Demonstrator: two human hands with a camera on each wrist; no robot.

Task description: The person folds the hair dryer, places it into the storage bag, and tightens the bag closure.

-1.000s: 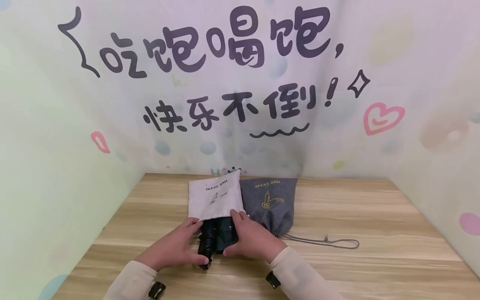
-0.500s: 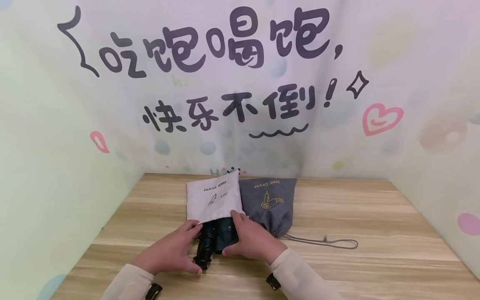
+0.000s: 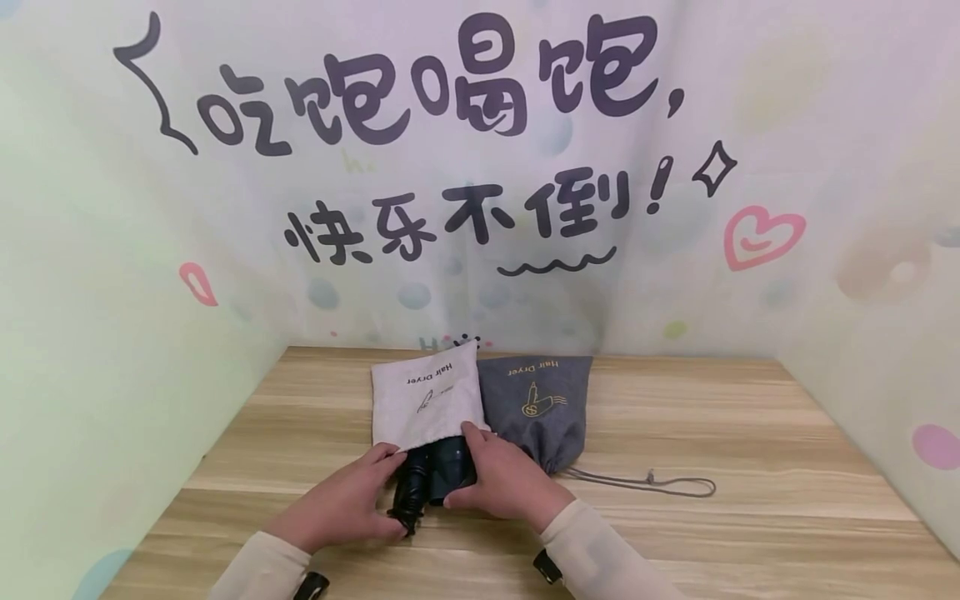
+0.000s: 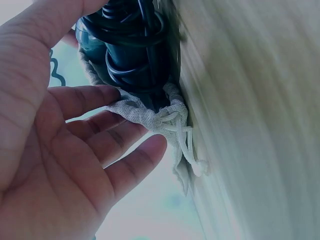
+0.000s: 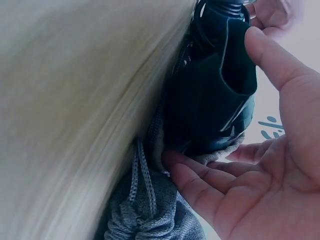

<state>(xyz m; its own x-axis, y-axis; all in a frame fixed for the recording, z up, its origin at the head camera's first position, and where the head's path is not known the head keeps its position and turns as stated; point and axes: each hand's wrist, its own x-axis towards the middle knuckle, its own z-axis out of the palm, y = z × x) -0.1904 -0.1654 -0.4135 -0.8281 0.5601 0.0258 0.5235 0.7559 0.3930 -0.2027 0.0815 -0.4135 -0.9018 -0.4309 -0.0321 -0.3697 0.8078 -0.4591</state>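
A dark hair dryer (image 3: 452, 475) lies on the table, its front part inside a pale drawstring bag (image 3: 427, 408) printed "Hair Dryer". Black cord (image 4: 132, 30) is coiled round its handle, which pokes out of the bag's mouth. My left hand (image 3: 341, 504) holds the left edge of that mouth with its fingertips, thumb against the corded end. From the other side my right hand (image 3: 510, 479) has fingers at the right edge of the mouth. In the right wrist view its thumb (image 5: 267, 55) presses the rim of the dryer's wide open end. The dryer's front is hidden in the cloth.
A grey drawstring bag (image 3: 566, 425) with a gold hair dryer print lies directly right of the pale one. Its cord loop (image 3: 675, 486) trails rightward over the wooden table (image 3: 712, 417). Behind stands a printed cloth backdrop (image 3: 420, 308).
My left thumb has slipped off the cord's end and come back against it. The pale bag's mouth has shifted slightly toward me on its left side. The right hand has barely moved.
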